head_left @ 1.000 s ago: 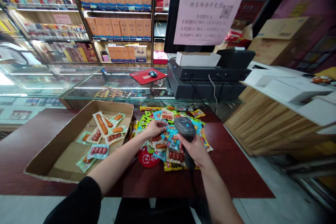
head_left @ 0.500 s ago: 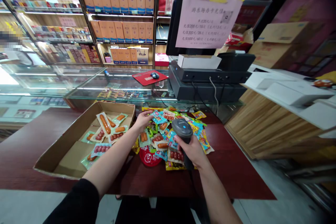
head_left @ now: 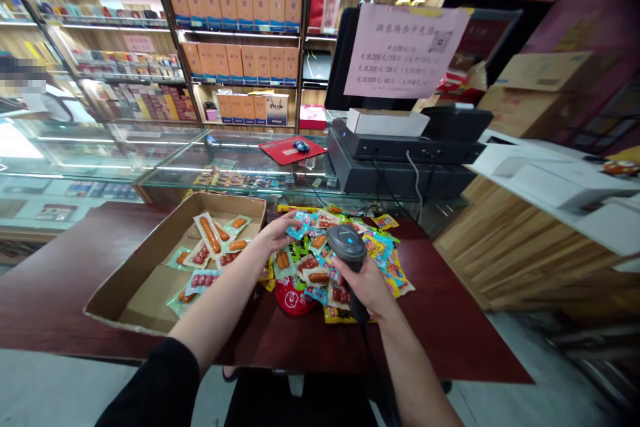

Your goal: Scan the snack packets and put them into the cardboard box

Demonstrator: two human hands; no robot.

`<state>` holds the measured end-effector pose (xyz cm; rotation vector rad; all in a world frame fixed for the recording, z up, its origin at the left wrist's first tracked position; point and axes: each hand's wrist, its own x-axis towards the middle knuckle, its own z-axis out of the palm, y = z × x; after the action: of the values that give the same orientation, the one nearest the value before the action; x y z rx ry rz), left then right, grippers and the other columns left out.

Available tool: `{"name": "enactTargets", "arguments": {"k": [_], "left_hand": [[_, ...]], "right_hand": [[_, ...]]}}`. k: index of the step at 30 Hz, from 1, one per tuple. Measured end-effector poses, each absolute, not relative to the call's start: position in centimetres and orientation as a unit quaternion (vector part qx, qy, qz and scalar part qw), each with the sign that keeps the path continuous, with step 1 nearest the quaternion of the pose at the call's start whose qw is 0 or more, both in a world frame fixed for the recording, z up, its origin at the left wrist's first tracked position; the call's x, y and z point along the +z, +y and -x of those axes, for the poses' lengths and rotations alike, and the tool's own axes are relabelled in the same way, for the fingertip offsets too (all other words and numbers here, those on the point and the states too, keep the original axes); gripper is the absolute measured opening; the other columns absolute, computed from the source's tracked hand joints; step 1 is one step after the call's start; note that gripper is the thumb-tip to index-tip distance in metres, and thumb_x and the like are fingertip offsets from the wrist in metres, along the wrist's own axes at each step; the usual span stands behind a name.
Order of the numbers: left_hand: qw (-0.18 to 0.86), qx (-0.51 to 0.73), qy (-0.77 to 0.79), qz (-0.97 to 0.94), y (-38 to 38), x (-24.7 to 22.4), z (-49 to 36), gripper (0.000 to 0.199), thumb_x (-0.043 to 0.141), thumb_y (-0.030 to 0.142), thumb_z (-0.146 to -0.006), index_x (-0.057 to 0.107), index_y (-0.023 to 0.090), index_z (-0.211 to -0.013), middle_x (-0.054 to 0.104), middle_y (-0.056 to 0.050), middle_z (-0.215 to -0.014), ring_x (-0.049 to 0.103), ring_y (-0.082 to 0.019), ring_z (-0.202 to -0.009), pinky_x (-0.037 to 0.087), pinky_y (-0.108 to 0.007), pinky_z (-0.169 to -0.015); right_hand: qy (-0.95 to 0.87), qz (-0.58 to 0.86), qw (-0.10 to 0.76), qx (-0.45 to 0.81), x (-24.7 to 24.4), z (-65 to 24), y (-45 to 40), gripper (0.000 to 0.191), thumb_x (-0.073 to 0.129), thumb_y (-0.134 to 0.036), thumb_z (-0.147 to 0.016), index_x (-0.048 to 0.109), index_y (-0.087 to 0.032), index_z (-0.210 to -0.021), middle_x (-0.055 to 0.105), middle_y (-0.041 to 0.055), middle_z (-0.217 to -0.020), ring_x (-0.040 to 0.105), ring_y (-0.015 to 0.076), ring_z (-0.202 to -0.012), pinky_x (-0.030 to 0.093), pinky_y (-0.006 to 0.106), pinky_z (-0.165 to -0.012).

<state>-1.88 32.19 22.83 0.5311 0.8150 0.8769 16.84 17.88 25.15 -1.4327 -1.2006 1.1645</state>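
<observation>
My left hand (head_left: pixel 279 232) pinches a small blue snack packet (head_left: pixel 299 225) at the left side of a mixed pile. In my right hand (head_left: pixel 369 283) is a dark barcode scanner (head_left: pixel 347 245), held upright by its handle, with a blue light on its head. Beneath and around the scanner lies the pile of snack packets, some yellow and blue, others clear with small sausages (head_left: pixel 318 277). A round red packet (head_left: pixel 295 297) lies at the pile's near edge. To the left, an open cardboard box (head_left: pixel 145 310) holds several sausage packets (head_left: pixel 207 232), partly covered by my left forearm.
The pile and box stand on a dark red table (head_left: pixel 450 340). Behind it is a glass counter (head_left: pixel 235 177) with a mouse (head_left: pixel 301 146) on a red pad and a monitor (head_left: pixel 336 73). A scanner cable hangs at the near edge. Another person (head_left: pixel 37 97) is at far left.
My left hand has drawn the blue packet slightly left against the pile. The scanner stays over the packets. The whole view has shifted a little.
</observation>
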Motion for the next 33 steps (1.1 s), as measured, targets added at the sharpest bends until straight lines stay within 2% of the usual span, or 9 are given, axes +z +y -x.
{"name": "enactTargets", "arguments": {"k": [3, 5, 8, 12, 16, 22, 33], "left_hand": [[0.728, 0.390, 0.391, -0.407, 31.8, 23.1, 2.7, 0.075, 0.065, -0.005, -0.061, 0.052, 0.021, -0.130, 0.068, -0.001, -0.085, 0.062, -0.009, -0.058, 0.052, -0.021, -0.062], [0.662, 0.400, 0.410, -0.483, 31.9, 23.1, 3.4, 0.076, 0.070, -0.003, -0.057, 0.056, 0.021, -0.128, 0.069, 0.000, -0.086, 0.060, -0.007, -0.059, 0.050, -0.020, -0.064], [0.604, 0.421, 0.428, -0.525, 32.3, 23.1, 4.5, 0.071, 0.081, 0.009, -0.053, 0.060, 0.016, -0.121, 0.070, -0.001, -0.081, 0.060, -0.008, -0.060, 0.049, -0.022, -0.067], [0.612, 0.450, 0.418, -0.498, 32.9, 23.4, 5.5, 0.057, 0.088, 0.026, -0.046, 0.067, 0.010, -0.097, 0.071, -0.005, -0.075, 0.065, -0.014, -0.065, 0.051, -0.028, -0.070], [0.613, 0.456, 0.422, -0.487, 33.1, 23.9, 6.3, 0.052, 0.087, 0.036, -0.049, 0.070, 0.013, -0.093, 0.072, -0.006, -0.081, 0.067, -0.017, -0.068, 0.052, -0.028, -0.066], [0.604, 0.470, 0.428, -0.480, 33.4, 23.9, 6.9, 0.047, 0.088, 0.035, -0.045, 0.070, 0.014, -0.084, 0.072, -0.004, -0.077, 0.066, -0.016, -0.065, 0.052, -0.026, -0.063], [0.583, 0.446, 0.467, -0.493, 33.1, 24.4, 7.0, 0.047, 0.088, 0.033, -0.044, 0.067, 0.015, -0.083, 0.069, -0.002, -0.072, 0.060, -0.011, -0.057, 0.044, -0.020, -0.050]], "right_hand": [[-0.488, 0.586, 0.460, 0.456, 25.2, -16.4, 18.0, 0.033, 0.070, -0.050, -0.071, 0.058, -0.019, -0.073, 0.054, -0.0025, -0.047, 0.046, 0.0108, -0.036, 0.038, 0.022, -0.034], [-0.481, 0.595, 0.461, 0.450, 25.1, -16.0, 18.1, 0.033, 0.070, -0.050, -0.070, 0.058, -0.019, -0.075, 0.054, -0.0025, -0.046, 0.046, 0.0114, -0.035, 0.037, 0.023, -0.033], [-0.477, 0.609, 0.452, 0.444, 25.1, -15.5, 18.2, 0.034, 0.069, -0.051, -0.070, 0.058, -0.020, -0.076, 0.055, -0.0021, -0.046, 0.046, 0.0123, -0.033, 0.036, 0.024, -0.032], [-0.520, 0.590, 0.435, 0.438, 25.4, -15.0, 18.2, 0.030, 0.067, -0.048, -0.074, 0.059, -0.020, -0.078, 0.058, -0.0008, -0.050, 0.050, 0.0125, -0.037, 0.041, 0.024, -0.037], [-0.543, 0.572, 0.432, 0.437, 25.7, -14.6, 18.1, 0.026, 0.067, -0.044, -0.075, 0.058, -0.019, -0.075, 0.057, -0.0015, -0.050, 0.048, 0.0111, -0.038, 0.039, 0.023, -0.038], [-0.546, 0.589, 0.414, 0.429, 26.5, -13.7, 17.7, 0.024, 0.067, -0.041, -0.074, 0.056, -0.019, -0.075, 0.055, -0.0031, -0.048, 0.049, 0.0116, -0.038, 0.041, 0.024, -0.040], [-0.532, 0.587, 0.424, 0.439, 27.2, -13.0, 17.3, 0.021, 0.067, -0.036, -0.072, 0.055, -0.020, -0.077, 0.054, -0.0045, -0.048, 0.048, 0.0106, -0.037, 0.040, 0.022, -0.039]]}}
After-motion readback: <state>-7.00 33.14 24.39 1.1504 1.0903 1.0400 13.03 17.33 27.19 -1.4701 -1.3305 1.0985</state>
